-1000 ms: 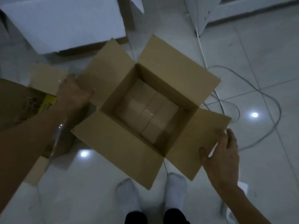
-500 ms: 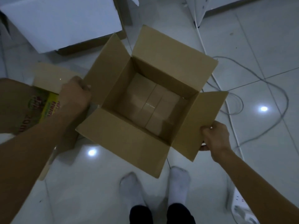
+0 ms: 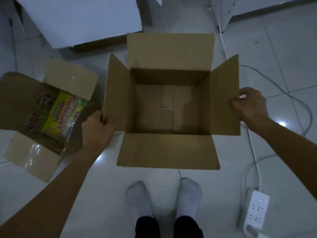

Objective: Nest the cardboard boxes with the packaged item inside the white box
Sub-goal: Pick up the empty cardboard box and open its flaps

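An open brown cardboard box (image 3: 168, 150) stands on the tiled floor in front of my feet, all flaps spread, its inside empty. My left hand (image 3: 97, 125) grips the edge of its left flap. My right hand (image 3: 249, 104) pinches the edge of its right flap. To the left lies a smaller open cardboard box (image 3: 24, 100) holding a packaged item (image 3: 58, 114) with a yellow label in clear plastic. The white box (image 3: 80, 19) stands at the far upper left, only partly in view.
A white power strip (image 3: 255, 212) lies on the floor at lower right, its cables (image 3: 281, 86) looping past the box's right side. White furniture (image 3: 223, 12) stands at the top right. My feet in white socks (image 3: 164, 196) are just below the box.
The big box has been turned from a diagonal to square with me. Both hands went from resting near the flaps to gripping the side flaps. The smaller box with the package now shows fully.
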Demonstrator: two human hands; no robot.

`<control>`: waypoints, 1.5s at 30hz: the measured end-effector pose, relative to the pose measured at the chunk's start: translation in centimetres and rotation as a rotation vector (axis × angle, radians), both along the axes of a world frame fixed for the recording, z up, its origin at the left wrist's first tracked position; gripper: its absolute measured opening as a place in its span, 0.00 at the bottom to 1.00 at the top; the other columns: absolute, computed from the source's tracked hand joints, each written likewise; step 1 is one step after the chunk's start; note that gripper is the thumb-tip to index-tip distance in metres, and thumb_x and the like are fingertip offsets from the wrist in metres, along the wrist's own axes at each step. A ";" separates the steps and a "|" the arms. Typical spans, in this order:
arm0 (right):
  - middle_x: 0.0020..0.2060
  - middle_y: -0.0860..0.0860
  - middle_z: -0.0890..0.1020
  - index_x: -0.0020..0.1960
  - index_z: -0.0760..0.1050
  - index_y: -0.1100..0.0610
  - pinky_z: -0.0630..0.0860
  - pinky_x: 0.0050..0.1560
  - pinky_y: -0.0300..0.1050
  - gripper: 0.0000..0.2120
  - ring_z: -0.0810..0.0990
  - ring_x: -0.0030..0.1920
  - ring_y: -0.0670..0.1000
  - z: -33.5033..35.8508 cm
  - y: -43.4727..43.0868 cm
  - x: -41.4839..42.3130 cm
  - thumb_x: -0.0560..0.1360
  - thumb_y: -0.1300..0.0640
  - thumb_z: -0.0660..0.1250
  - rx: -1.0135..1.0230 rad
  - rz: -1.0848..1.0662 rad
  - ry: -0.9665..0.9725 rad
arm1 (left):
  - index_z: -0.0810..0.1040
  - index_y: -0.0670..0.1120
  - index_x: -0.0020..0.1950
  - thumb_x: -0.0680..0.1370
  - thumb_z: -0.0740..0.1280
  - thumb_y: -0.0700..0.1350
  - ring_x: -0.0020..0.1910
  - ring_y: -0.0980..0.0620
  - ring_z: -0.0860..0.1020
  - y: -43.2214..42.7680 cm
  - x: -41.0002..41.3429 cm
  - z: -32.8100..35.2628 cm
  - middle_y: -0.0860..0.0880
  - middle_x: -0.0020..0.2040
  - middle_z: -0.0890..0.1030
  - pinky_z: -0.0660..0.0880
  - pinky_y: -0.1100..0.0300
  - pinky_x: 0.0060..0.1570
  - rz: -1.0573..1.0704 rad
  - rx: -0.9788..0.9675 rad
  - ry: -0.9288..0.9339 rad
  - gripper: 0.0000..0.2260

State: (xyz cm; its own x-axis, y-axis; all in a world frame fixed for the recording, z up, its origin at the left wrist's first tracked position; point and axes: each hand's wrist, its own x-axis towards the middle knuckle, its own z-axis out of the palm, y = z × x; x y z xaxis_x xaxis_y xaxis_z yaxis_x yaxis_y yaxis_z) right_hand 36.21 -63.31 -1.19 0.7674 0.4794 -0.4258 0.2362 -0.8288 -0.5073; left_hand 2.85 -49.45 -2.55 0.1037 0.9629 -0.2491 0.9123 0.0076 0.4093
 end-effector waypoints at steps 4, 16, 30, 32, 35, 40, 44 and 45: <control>0.48 0.59 0.80 0.57 0.74 0.62 0.81 0.43 0.55 0.14 0.80 0.42 0.59 -0.5 -3.0 -2.4 0.72 0.60 0.63 -0.037 -0.001 0.070 | 0.80 0.37 0.49 0.77 0.63 0.47 0.44 0.40 0.78 0.8 0.5 -0.1 0.37 0.46 0.81 0.65 0.60 0.42 0.055 -0.040 -0.034 0.14; 0.50 0.65 0.80 0.56 0.73 0.65 0.82 0.37 0.61 0.11 0.82 0.36 0.65 -1.0 0.7 -0.1 0.75 0.62 0.60 -0.103 0.089 -0.023 | 0.73 0.36 0.38 0.81 0.58 0.45 0.30 0.42 0.77 -2.6 1.1 -1.1 0.35 0.36 0.79 0.76 0.51 0.34 -0.065 -0.054 -0.082 0.16; 0.46 0.65 0.81 0.53 0.74 0.65 0.82 0.35 0.61 0.10 0.82 0.36 0.65 -1.3 1.0 0.5 0.75 0.61 0.60 -0.098 0.141 -0.038 | 0.72 0.37 0.36 0.81 0.58 0.46 0.26 0.52 0.71 -3.0 1.5 -1.4 0.42 0.33 0.76 0.68 0.64 0.28 -0.006 -0.071 -0.125 0.17; 0.47 0.65 0.81 0.51 0.74 0.65 0.82 0.35 0.61 0.09 0.82 0.37 0.65 -1.4 0.7 0.6 0.75 0.62 0.60 -0.093 0.131 -0.037 | 0.71 0.38 0.36 0.81 0.58 0.45 0.26 0.52 0.71 -2.9 1.6 -1.3 0.42 0.33 0.75 0.69 0.63 0.28 -0.010 -0.061 -0.131 0.16; 0.47 0.65 0.80 0.52 0.74 0.64 0.82 0.35 0.61 0.10 0.82 0.37 0.65 -1.4 0.7 0.8 0.74 0.61 0.60 -0.091 0.127 -0.032 | 0.70 0.39 0.35 0.81 0.58 0.45 0.26 0.53 0.71 -2.8 1.6 -1.4 0.44 0.31 0.74 0.68 0.63 0.28 -0.021 -0.058 -0.129 0.16; 0.50 0.61 0.79 0.58 0.69 0.62 0.79 0.46 0.57 0.17 0.80 0.45 0.63 -0.7 0.2 0.6 0.72 0.56 0.63 -0.195 0.147 -0.092 | 0.69 0.42 0.33 0.81 0.59 0.47 0.26 0.52 0.70 -3.3 1.6 -0.9 0.47 0.29 0.72 0.65 0.63 0.26 0.011 -0.095 -0.141 0.17; 0.65 0.63 0.68 0.70 0.57 0.58 0.69 0.59 0.62 0.33 0.70 0.62 0.66 1.1 -0.2 -1.4 0.70 0.56 0.68 -0.130 0.225 -0.328 | 0.71 0.41 0.58 0.78 0.62 0.52 0.44 0.51 0.74 -4.7 1.0 0.0 0.48 0.50 0.74 0.70 0.57 0.43 0.161 -0.072 -0.234 0.16; 0.66 0.63 0.68 0.70 0.58 0.59 0.68 0.61 0.63 0.33 0.69 0.64 0.66 1.8 0.0 -2.4 0.70 0.55 0.68 -0.079 0.279 -0.407 | 0.69 0.41 0.61 0.78 0.63 0.51 0.48 0.51 0.72 -5.2 0.6 0.3 0.48 0.54 0.71 0.69 0.57 0.45 0.182 -0.040 -0.260 0.17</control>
State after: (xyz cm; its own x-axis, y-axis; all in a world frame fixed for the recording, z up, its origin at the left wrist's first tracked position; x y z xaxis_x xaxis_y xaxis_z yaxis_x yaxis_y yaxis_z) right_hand 33.83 -63.29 0.65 0.7258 0.6687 -0.1617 0.6206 -0.7378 -0.2655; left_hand 3.44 -54.70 -2.24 -0.0046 0.9615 -0.2748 0.7592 0.1823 0.6248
